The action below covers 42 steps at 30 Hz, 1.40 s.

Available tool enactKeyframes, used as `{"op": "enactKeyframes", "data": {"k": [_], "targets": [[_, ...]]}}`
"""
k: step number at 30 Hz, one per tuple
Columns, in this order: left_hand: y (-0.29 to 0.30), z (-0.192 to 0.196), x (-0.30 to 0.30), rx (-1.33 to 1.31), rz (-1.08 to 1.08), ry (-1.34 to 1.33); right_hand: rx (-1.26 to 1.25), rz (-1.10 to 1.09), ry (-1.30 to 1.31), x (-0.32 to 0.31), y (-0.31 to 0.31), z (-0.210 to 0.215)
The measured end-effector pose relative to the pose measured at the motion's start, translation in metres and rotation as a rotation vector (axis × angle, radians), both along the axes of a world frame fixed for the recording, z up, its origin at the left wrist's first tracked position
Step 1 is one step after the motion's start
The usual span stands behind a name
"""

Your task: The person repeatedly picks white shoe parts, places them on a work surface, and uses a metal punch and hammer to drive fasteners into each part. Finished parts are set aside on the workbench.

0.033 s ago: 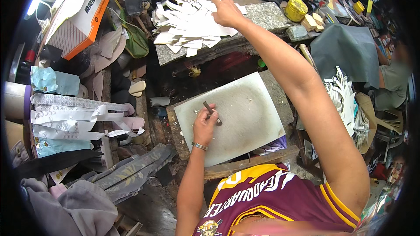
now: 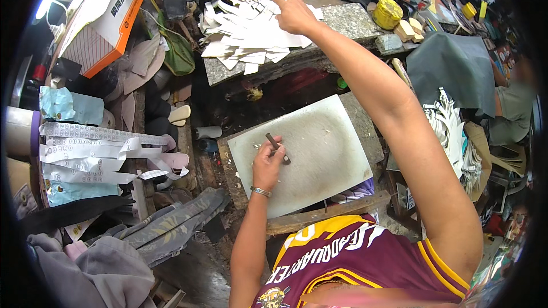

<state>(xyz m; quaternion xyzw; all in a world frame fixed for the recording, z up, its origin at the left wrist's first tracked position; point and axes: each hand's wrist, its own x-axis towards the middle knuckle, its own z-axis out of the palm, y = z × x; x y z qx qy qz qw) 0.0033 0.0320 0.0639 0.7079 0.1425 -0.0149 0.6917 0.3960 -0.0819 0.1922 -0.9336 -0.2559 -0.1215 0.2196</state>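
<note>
My left hand [image 2: 267,166] rests on a pale square board [image 2: 319,137], its fingers closed around a short dark stick-like tool [image 2: 278,148]. What kind of tool it is, I cannot make out. Reaching far forward, my right hand [image 2: 294,15] is at the right side of a heap of white cut strips [image 2: 248,31], on top of a speckled stone slab [image 2: 348,20]. Its index finger stretches out over the strips, and the other fingers are partly hidden. No strip is visibly lifted in it. The board carries a worn grey patch and small white scraps.
A yellow tin [image 2: 387,13] and wooden blocks [image 2: 406,31] stand right of the heap. Printed white strips [image 2: 85,154] lie at left, below an orange-and-white carton [image 2: 108,31]. More white strips [image 2: 445,128] hang beyond my right arm. Another person [image 2: 511,105] sits at far right.
My right hand has shifted very slightly up and left over the white strips. My left hand and the dark tool stay in place.
</note>
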Motion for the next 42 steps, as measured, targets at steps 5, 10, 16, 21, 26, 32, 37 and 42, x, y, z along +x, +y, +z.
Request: {"op": "enactKeyframes", "data": {"k": [5, 10, 16, 21, 26, 32, 37, 42], "targets": [[0.002, 0.001, 0.002, -0.003, 0.009, -0.002, -0.095, 0.055, -0.018, 0.019, 0.019, 0.007], [0.002, 0.003, 0.0, 0.04, 0.022, -0.042, -0.28, 0.03, -0.032, 0.025, 0.007, 0.016], [0.003, 0.005, 0.001, 0.049, 0.017, -0.036, -0.337, 0.231, -0.122, 0.029, -0.016, 0.029], [0.003, 0.003, 0.001, 0.032, 0.016, -0.033, -0.222, 0.305, -0.024, 0.038, -0.009, 0.041], [0.002, -0.001, 0.004, 0.021, 0.014, -0.034, -0.187, 0.213, -0.061, 0.037, 0.023, 0.029], [0.001, -0.001, 0.003, -0.004, 0.033, -0.035, -0.384, 0.168, -0.051, 0.036, 0.018, 0.022], [0.001, 0.003, 0.004, 0.022, 0.014, -0.025, -0.371, 0.23, -0.123, 0.028, -0.01, 0.024], [-0.005, 0.003, 0.003, 0.009, 0.015, -0.029, -0.234, 0.232, -0.161, 0.024, 0.002, 0.023]]}}
